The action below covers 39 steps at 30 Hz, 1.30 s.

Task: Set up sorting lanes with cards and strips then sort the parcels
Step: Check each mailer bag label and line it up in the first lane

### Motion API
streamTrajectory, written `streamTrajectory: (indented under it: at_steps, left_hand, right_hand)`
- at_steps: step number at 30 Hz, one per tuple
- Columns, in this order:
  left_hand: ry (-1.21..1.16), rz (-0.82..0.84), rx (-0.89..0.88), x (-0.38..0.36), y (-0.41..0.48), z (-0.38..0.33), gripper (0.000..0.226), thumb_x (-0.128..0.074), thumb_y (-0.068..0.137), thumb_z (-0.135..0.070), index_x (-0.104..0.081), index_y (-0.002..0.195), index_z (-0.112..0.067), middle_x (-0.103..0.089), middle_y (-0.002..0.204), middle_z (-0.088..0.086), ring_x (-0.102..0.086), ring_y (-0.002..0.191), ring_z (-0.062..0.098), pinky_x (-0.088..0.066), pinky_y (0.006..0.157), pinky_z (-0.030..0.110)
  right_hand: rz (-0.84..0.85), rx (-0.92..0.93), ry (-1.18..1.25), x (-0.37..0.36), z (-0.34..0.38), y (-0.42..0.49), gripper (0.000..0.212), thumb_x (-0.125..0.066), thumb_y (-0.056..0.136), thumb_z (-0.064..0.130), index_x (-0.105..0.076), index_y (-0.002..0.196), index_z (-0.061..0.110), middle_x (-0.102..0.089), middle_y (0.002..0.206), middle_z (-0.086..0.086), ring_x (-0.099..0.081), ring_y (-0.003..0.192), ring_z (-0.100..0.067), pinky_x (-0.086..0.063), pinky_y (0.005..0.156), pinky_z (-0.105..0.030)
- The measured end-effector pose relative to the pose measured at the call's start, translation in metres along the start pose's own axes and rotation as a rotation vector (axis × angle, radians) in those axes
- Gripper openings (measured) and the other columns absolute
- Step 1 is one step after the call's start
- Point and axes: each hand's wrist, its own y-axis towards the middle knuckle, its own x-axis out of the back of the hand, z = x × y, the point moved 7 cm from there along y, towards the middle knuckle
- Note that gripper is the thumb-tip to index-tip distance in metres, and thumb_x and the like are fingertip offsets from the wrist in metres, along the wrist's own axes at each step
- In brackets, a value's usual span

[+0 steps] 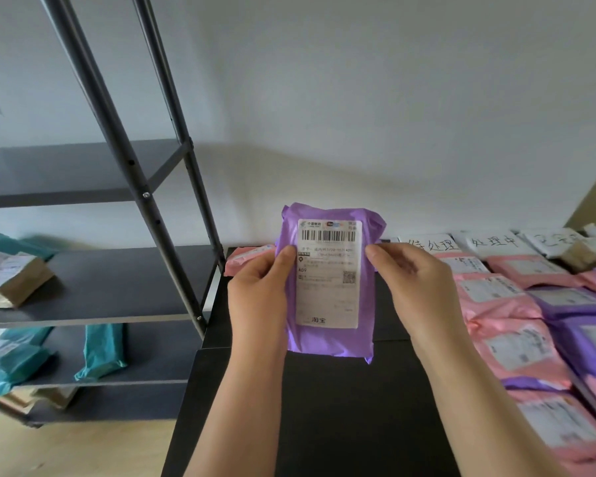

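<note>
1. Purple parcel (327, 339) is held upright in mid-air above the black table (341, 414), in the middle of the view. Its white shipping label (329, 290) faces the camera with the barcode at twelve o'clock.
2. Left hand (258, 297) grips the parcel's edge at nine o'clock. The thumb lies flat on the front, overlapping the label's edge, and the fingers curl out of sight behind the bag.
3. Right hand (413, 287) grips the opposite edge at three o'clock in the same way, with the thumb on the front just beside the label and the fingers hidden behind.
4. Both thumbs sit on the upper half of the parcel. Its lower end hangs free between the two wrists, toward six o'clock.
5. Three white cards (494, 241) with handwritten characters sit in a row along the table's far edge, at about two o'clock from the parcel.
6. Pink parcels (516, 346) lie in overlapping rows at three to four o'clock, nearer than the cards, labels up. Further purple bags (565, 301) lie among them toward the right edge of the view.
7. One more pink bag (248, 258) lies at the table's far left corner, at ten o'clock, partly hidden by the held parcel and the left hand.
8. A dark metal shelf rack (117, 280) stands at nine o'clock, just beside the table. It carries teal bags (100, 352) on a lower shelf and a brown paper package (18, 280) on the shelf above.
</note>
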Motion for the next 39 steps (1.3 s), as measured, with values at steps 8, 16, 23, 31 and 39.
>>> streamTrajectory:
  at_steps: [8, 16, 23, 31, 39]
  left_hand:
    - [-0.119, 0.082, 0.02, 0.004, -0.011, -0.009, 0.019, -0.076, 0.083, -0.036, -0.076, 0.072, -0.02, -0.076, 0.087, 0.004, -0.073, 0.089, 0.029, -0.058, 0.085, 0.055]
    - [-0.31, 0.121, 0.054, 0.018, -0.007, -0.013, 0.025, -0.081, 0.065, -0.041, -0.073, 0.068, -0.018, -0.074, 0.103, 0.014, -0.073, 0.092, 0.032, -0.059, 0.078, 0.041]
    - [-0.358, 0.12, 0.058, 0.018, -0.001, -0.013, 0.019, -0.081, 0.067, -0.037, -0.073, 0.068, -0.019, -0.076, 0.092, 0.01, -0.074, 0.082, 0.027, -0.058, 0.069, 0.034]
    - [-0.489, 0.01, 0.13, 0.017, 0.007, -0.012, 0.021, -0.077, 0.078, -0.032, -0.073, 0.081, -0.012, -0.077, 0.093, 0.008, -0.075, 0.083, 0.026, -0.06, 0.065, 0.031]
    - [-0.289, 0.169, 0.12, 0.001, 0.004, -0.014, 0.024, -0.069, 0.078, -0.043, -0.078, 0.077, -0.02, -0.076, 0.091, 0.009, -0.074, 0.083, 0.024, -0.059, 0.079, 0.048]
  right_hand:
    - [-0.043, 0.04, 0.042, 0.007, 0.015, -0.007, 0.011, -0.067, 0.092, 0.029, -0.075, 0.084, 0.026, -0.073, 0.079, 0.017, -0.068, 0.076, -0.001, -0.054, 0.066, -0.022]
    - [-0.058, -0.035, 0.356, 0.009, 0.027, -0.007, 0.018, -0.079, 0.081, 0.014, -0.07, 0.068, 0.021, -0.074, 0.073, 0.004, -0.071, 0.072, -0.014, -0.054, 0.063, -0.021]
    - [-0.048, -0.117, 0.534, 0.005, 0.034, -0.008, 0.021, -0.077, 0.08, 0.006, -0.063, 0.068, 0.016, -0.071, 0.081, -0.011, -0.069, 0.08, -0.03, -0.052, 0.076, -0.036]
    - [0.12, -0.06, 0.207, -0.007, 0.033, -0.018, 0.016, -0.071, 0.086, 0.038, -0.07, 0.089, 0.022, -0.073, 0.079, 0.018, -0.066, 0.075, 0.009, -0.045, 0.055, -0.004]
    - [-0.034, -0.059, 0.17, 0.011, 0.022, -0.013, 0.011, -0.07, 0.09, 0.026, -0.072, 0.08, 0.027, -0.074, 0.078, 0.015, -0.071, 0.075, -0.003, -0.054, 0.064, -0.024]
